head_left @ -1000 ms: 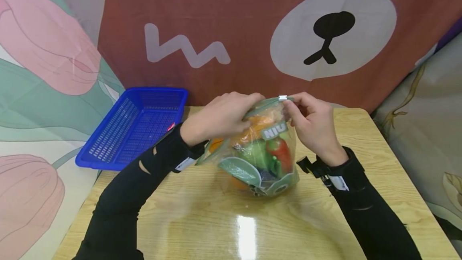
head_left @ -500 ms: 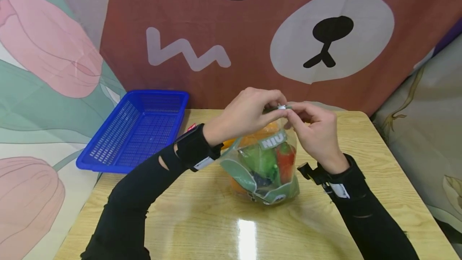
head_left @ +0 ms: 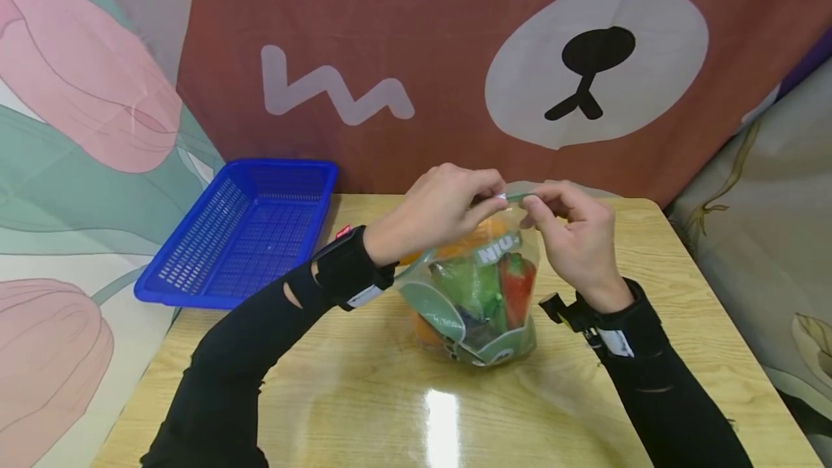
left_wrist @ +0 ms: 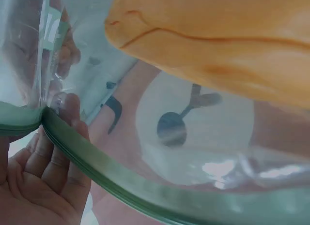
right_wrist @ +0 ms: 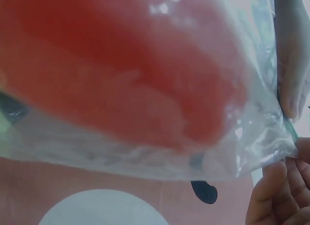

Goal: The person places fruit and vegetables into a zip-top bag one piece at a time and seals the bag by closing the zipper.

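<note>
A clear zip bag with green printing stands on the wooden table, filled with orange, green and red produce. My left hand pinches the green zip strip at the small white slider. My right hand pinches the same strip just to the right. In the left wrist view the green zip strip runs past my fingers below an orange item. The right wrist view shows a red item inside the plastic and my fingertips at the bag's corner.
An empty blue plastic basket sits at the table's back left corner. A brown bear-face cloth hangs behind the table, with floral fabric at the left and right sides.
My left hand has slid right along the bag's top to the slider beside my right hand. The bag now stands more upright and narrower.
</note>
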The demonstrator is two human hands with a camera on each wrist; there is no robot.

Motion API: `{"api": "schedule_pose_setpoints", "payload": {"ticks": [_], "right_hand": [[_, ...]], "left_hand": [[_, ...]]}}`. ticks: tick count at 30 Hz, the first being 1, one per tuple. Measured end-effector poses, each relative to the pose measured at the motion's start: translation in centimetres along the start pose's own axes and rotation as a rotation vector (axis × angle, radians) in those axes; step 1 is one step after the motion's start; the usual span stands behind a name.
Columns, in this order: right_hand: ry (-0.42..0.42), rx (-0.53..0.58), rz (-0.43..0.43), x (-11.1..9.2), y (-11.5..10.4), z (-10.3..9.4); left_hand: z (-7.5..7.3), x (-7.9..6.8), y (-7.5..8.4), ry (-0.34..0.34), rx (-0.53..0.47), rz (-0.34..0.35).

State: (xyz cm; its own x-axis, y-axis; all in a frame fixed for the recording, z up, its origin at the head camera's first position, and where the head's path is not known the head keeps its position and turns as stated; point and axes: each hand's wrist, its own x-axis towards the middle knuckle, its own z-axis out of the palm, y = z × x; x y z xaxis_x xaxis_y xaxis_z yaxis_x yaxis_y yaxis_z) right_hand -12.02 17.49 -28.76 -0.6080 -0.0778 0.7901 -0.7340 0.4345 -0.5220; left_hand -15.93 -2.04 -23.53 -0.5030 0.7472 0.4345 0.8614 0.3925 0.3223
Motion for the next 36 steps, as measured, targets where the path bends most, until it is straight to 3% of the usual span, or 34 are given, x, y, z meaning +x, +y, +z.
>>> {"api": "schedule_pose_setpoints", "payload": {"ticks": [8, 17, 27, 36], "right_hand": [[0.041, 0.023, 0.039, 0.0, 0.4, -0.1], [0.097, 0.05, 0.042, 0.0, 0.7, -0.6], [0.135, 0.059, 0.036, -0.3, 1.2, -1.1], [0.176, 0.116, 0.055, -0.4, 1.7, -1.8]], "left_hand": [[-0.2, -1.1, -1.2, -0.012, 0.02, -0.033], [-0.6, -2.6, -2.1, -0.074, 0.07, -0.039], [-0.2, -5.3, -3.6, -0.024, -0.032, -0.002], [-0.6, -7.5, -4.7, -0.001, 0.018, -0.016]]}}
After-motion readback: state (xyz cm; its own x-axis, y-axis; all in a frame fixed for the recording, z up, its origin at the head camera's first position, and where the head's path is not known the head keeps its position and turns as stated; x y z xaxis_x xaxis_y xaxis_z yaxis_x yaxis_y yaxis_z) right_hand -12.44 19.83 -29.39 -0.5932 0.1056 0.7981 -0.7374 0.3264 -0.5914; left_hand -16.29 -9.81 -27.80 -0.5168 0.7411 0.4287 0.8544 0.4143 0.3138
